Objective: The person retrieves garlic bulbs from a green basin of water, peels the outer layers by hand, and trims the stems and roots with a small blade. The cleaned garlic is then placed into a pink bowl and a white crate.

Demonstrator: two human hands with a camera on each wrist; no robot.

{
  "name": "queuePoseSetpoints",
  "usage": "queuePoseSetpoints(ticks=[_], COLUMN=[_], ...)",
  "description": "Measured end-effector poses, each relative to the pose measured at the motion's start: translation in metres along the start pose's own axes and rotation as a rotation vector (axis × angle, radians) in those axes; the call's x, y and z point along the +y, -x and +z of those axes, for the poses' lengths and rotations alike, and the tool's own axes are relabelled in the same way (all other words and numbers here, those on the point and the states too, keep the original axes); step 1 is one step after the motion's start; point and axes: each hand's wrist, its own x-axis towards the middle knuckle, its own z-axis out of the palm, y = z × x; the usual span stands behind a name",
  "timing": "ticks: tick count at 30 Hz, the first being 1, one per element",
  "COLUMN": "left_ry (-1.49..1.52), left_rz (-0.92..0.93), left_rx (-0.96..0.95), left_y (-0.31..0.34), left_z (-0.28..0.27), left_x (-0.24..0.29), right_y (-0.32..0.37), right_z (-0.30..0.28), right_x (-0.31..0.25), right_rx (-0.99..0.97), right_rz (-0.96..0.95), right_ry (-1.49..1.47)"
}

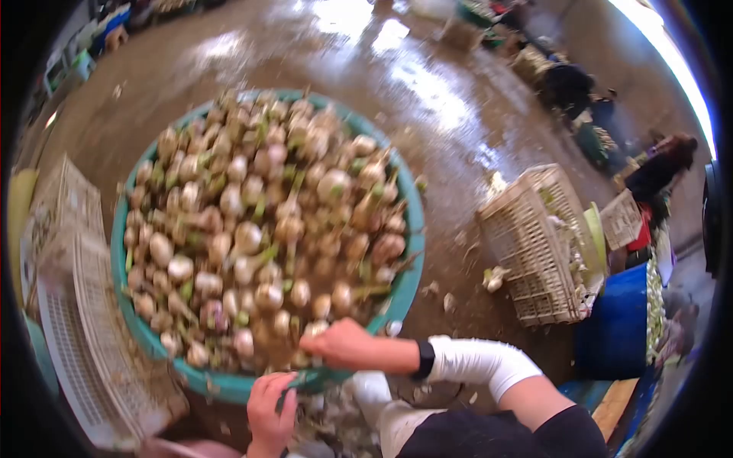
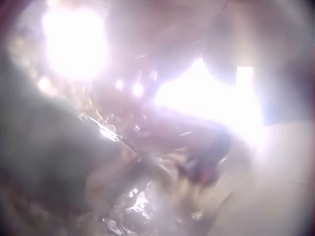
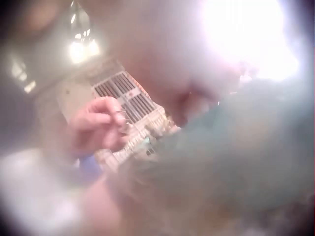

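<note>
A large round teal tub is heaped with garlic bulbs, many with green or dry stem stubs. My right hand reaches over the tub's near rim, its fingers bent round a pale garlic bulb. Just outside that rim is my left hand, fingers curved toward the thumb. A dark strip shows between them; I cannot tell whether it is something held. In the right wrist view the left hand appears with bent fingers. Glare and blur hide most of the left wrist view.
A slatted plastic crate stands tilted to the right, beside a blue barrel. More pale crates line the left side. Garlic scraps lie on the wet floor. A person is bent over at the far right.
</note>
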Motion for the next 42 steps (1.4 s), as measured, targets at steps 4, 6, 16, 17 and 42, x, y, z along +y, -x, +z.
queuePoseSetpoints(ticks=[4,6,16,17,42], left_ry=[0.559,0.869,0.538,0.753,0.431], left_rz=[-0.018,-0.165,-0.114,-0.19,0.116], left_rx=[-0.115,-0.107,0.193,0.319,0.23], left_y=[0.0,0.001,0.011,0.01,0.002], left_z=[0.003,0.006,0.004,0.005,0.014], left_x=[-0.005,0.007,-0.005,-0.012,-0.001], right_y=[0.011,0.012,0.027,0.032,-0.005], right_z=[-0.025,-0.023,0.0,0.003,0.005], right_x=[-0.028,-0.036,-0.061,-0.056,-0.063], right_rx=[0.065,0.109,-0.015,0.014,0.294], right_rz=[-0.16,-0.016,0.026,0.045,0.2], right_ry=[-0.861,-1.041,-0.773,-0.78,-1.284])
